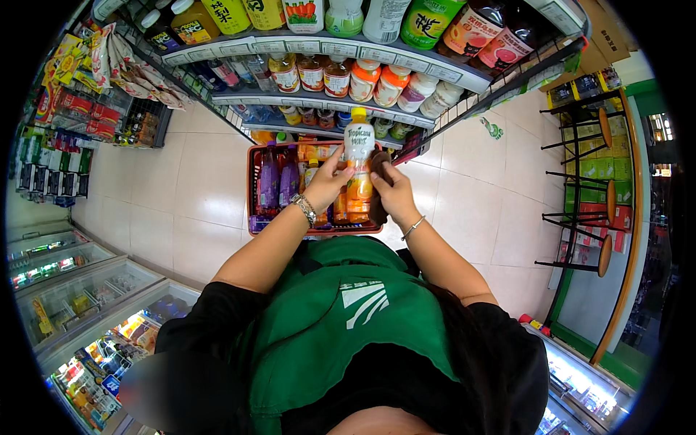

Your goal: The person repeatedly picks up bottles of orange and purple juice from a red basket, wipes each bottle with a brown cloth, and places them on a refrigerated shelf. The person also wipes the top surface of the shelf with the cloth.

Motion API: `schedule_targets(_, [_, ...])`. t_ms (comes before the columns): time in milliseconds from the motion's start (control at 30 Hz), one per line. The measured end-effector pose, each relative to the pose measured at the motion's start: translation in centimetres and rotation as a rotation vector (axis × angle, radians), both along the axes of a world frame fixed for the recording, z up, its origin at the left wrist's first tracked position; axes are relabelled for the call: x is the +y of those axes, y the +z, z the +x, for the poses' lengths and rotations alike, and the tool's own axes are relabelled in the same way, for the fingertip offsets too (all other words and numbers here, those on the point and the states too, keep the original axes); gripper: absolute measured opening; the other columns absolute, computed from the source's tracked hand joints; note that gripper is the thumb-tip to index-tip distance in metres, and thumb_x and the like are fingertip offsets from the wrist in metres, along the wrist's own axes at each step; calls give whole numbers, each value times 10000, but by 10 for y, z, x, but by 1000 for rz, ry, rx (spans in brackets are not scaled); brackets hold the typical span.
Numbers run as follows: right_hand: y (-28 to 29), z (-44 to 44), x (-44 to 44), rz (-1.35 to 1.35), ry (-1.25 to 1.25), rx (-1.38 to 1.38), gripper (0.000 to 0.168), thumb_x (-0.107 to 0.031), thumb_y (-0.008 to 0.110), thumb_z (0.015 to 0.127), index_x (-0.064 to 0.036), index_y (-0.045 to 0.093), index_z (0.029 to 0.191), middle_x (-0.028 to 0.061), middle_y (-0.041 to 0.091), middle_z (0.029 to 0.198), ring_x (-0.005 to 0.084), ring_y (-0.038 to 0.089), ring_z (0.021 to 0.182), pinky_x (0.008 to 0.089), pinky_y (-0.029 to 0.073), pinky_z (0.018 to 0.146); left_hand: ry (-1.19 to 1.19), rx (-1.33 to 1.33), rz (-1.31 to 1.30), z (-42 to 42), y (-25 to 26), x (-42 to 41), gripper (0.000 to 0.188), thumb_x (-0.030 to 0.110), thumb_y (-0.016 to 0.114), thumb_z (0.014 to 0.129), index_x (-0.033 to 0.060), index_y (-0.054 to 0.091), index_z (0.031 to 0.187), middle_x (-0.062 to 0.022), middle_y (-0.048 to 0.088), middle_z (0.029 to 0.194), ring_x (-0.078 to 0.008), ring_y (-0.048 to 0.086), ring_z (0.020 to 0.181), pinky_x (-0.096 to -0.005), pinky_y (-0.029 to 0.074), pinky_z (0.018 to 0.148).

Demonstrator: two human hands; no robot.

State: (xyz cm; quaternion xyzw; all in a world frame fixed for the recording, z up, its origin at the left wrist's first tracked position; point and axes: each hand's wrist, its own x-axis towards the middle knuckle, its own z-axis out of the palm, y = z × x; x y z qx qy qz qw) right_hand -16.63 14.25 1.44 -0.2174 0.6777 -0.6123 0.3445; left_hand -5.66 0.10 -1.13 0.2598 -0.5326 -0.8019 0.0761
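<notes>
My left hand (328,182) grips a Tropicana juice bottle (359,141) with a yellow cap and orange lower part, held upright before me. A brown cloth (379,209) is in my right hand (396,193), which presses it against the bottle's right side. Below both hands is a red plastic basket (250,179), partly hidden by my arms. Inside it, purple bottles (269,179) stand at the left, with several orange-coloured bottles (341,206) nearer the middle.
Shelves of bottled drinks (337,76) rise just beyond the basket. Hanging snack packets (103,65) are at the upper left, glass-topped freezers (98,288) at the lower left. On the right, stools with wooden seats (604,128) rest by a counter. Light floor tiles (462,185) lie between.
</notes>
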Motion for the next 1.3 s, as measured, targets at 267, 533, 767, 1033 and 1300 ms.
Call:
schedule_targets(267, [-98, 23, -2, 163, 115, -153, 244, -86, 598, 863, 65, 554, 1049, 67, 607, 924, 118, 525, 813, 257, 446, 727, -15, -215, -116, 34, -93, 2, 687, 142, 588, 889, 67, 193, 1446, -121, 549, 1130, -162, 538, 958, -299, 460, 807])
schedule_targets(533, [-157, 31, -10, 279, 202, -230, 372, -82, 596, 863, 79, 505, 1186, 92, 611, 1030, 140, 552, 868, 262, 455, 759, -127, -531, -324, 47, -128, 0, 694, 242, 604, 872, 74, 231, 1433, -189, 534, 1224, -264, 549, 1082, -350, 434, 903])
schedule_targets(767, [-188, 40, -17, 541, 441, -211, 465, -92, 574, 812, 57, 488, 1244, 220, 578, 1166, 283, 568, 1066, 314, 441, 888, -654, -746, -856, 44, -149, 37, 630, 160, 557, 816, -9, 303, 1368, -337, 147, 1435, -450, 249, 1309, -443, 244, 1080])
schedule_targets(1033, [-162, 35, -16, 525, 383, -178, 406, -95, 566, 802, 16, 548, 1192, 217, 622, 1077, 281, 607, 992, 327, 459, 849, -666, -610, -847, 42, -144, 20, 467, 216, 532, 800, 11, 486, 1218, -293, 449, 1266, -429, 391, 1214, -457, 298, 1037])
schedule_targets(1300, [-3, -11, -43, 167, 143, 211, 379, -109, 585, 831, 13, 546, 1187, 211, 615, 1094, 299, 607, 1000, 331, 456, 869, -267, -157, -678, -22, -11, -25, 295, 153, 498, 885, 48, 542, 1157, -117, 631, 995, -193, 610, 902, -333, 482, 778])
